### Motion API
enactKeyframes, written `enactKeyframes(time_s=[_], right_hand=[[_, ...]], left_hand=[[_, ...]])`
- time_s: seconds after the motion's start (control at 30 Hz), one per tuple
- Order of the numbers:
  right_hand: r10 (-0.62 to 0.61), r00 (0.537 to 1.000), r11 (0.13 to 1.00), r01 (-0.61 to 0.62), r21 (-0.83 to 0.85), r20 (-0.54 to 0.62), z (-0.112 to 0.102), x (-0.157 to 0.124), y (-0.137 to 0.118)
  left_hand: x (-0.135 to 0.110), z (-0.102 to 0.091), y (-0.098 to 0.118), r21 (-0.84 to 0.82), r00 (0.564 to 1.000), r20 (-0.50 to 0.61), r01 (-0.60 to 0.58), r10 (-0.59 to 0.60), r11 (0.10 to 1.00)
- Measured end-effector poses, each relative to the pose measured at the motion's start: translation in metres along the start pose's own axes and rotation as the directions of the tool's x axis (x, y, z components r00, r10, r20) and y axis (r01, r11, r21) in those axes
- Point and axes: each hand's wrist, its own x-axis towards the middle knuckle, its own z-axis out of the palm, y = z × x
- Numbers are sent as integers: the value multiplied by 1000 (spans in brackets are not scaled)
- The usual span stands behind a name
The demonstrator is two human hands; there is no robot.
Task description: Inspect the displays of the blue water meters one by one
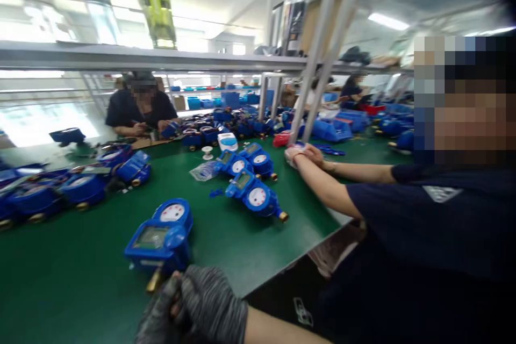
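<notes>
Both my hands sit at the bottom edge in grey knit gloves, pressed together over the near edge of the green table (250,258). My right hand (212,303) is curled into a fist with its bare forearm running off to the right. My left hand (158,316) is closed against it. Whatever lies between them is hidden. Just beyond my hands stands a blue water meter (161,239) with a white dial and a grey display. Its brass fitting (153,281) points at my left hand and nearly touches it.
More blue water meters (252,193) lie mid-table and several crowd the left side (80,188). A co-worker in a dark shirt at the right rests both hands (302,155) on the table. Another person (139,107) sits across. Shelf posts (318,64) rise behind.
</notes>
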Motion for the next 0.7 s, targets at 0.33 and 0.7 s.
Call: enactKeyframes(time_s=[0.33, 0.7], right_hand=[[-133, 981, 977, 106, -182, -139, 3, 1, 14], [123, 985, 992, -118, 43, -119, 6, 2, 3]], left_hand=[[5, 8, 2, -308, 998, 58, 39, -22, 950], [11, 3, -5, -222, 985, 104, 158, -138, 962]])
